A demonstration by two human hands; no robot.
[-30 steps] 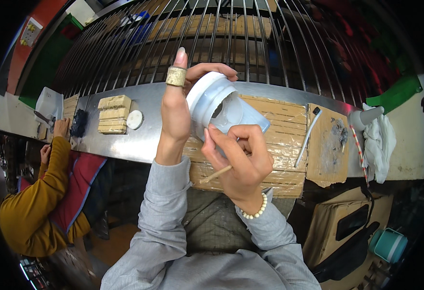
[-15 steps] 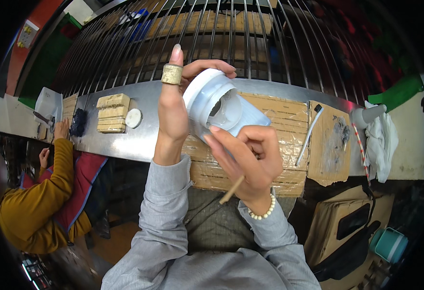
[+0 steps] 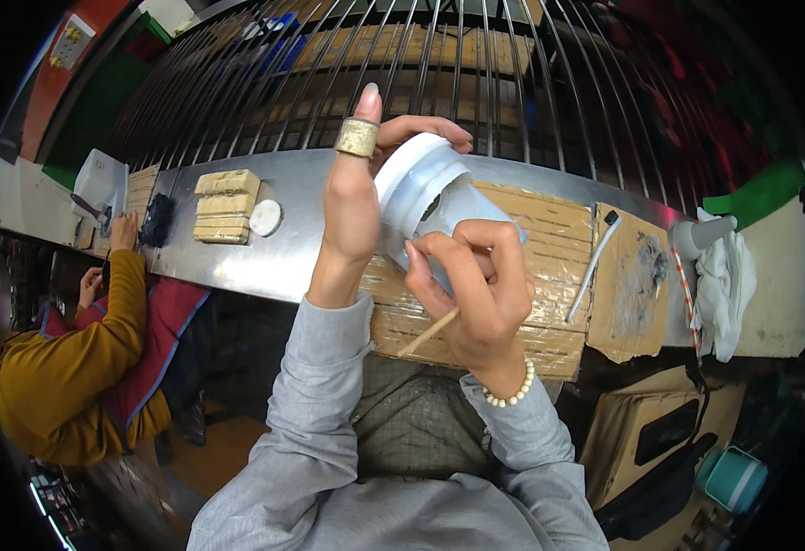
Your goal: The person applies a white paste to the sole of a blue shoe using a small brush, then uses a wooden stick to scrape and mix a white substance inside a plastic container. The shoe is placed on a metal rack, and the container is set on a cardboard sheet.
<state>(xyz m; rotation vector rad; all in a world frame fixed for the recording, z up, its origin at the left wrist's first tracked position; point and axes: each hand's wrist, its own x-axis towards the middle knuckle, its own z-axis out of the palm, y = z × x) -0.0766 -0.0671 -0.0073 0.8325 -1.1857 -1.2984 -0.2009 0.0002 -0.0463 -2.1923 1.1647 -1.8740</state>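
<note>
Tilted in front of me is a translucent white plastic container with a wide white end and a cut-out opening in its side. My left hand grips it from the left, fingers behind it and the tape-wrapped thumb pointing up. At the opening, my right hand is closed on a thin wooden stick, whose bare end sticks out below the palm. The stick's other end is hidden by the fingers. Underneath lies a taped cardboard sheet on the metal bench.
A block of pale bars and a round white disc lie left. To the right are a toothbrush, a stained cardboard piece and a white cloth. Metal bars run behind. A co-worker works at far left.
In the picture, both hands and the container sit slightly farther right, along with the bench items. My right fingers have curled more, and the stick's bare end now points further left.
</note>
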